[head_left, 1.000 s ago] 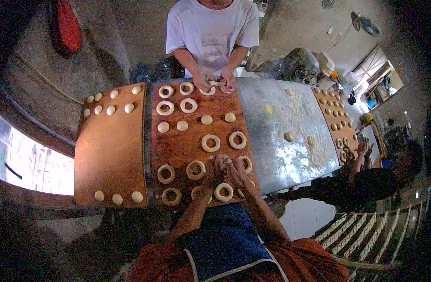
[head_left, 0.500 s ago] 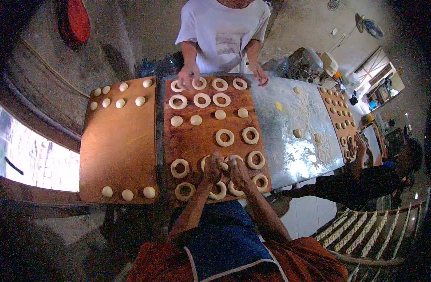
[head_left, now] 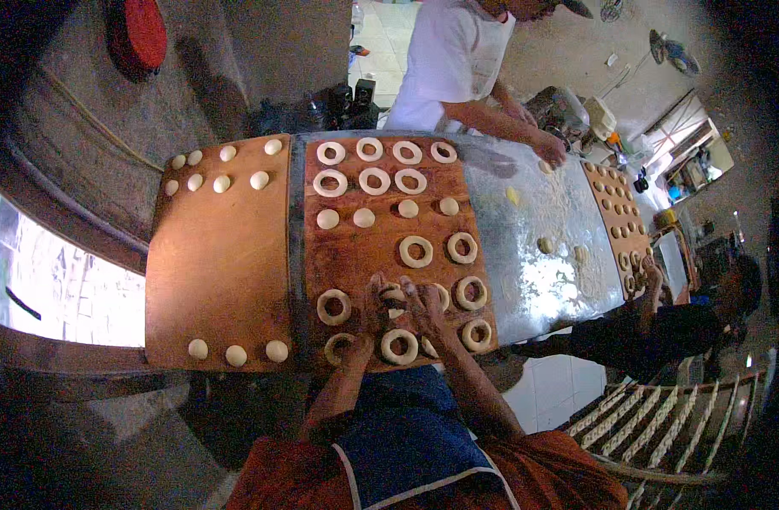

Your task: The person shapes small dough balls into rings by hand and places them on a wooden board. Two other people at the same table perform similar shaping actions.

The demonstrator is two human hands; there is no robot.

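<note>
Over the near part of a brown wooden board [head_left: 355,263], a pale dough ring [head_left: 394,295] sits between my two hands, partly covered by fingers. My left hand [head_left: 376,308] presses against its left side, fingers closed around the edge. From the right, my right hand [head_left: 424,309] grips the same piece with its fingertips. Beside my left hand lies a finished-looking dough ring [head_left: 333,307]. Another ring [head_left: 399,347] rests just below the hands, and one [head_left: 440,297] is half hidden behind my right hand. Farther up, a row of round dough balls [head_left: 364,218] sits on the board.
To the left, a lighter board [head_left: 219,280] carries several dough balls. A floury metal tabletop [head_left: 508,255] lies on the right, where a co-worker in white [head_left: 457,68] reaches over dough. Another person's dark sleeve [head_left: 644,340] works at a far-right board [head_left: 612,204]. Racked dough twists [head_left: 661,425] stand lower right.
The co-worker across the table has moved right, from the dough rings to the metal tabletop. My hands stay on the dough ring, with the fingers shifted slightly and a little farther apart.
</note>
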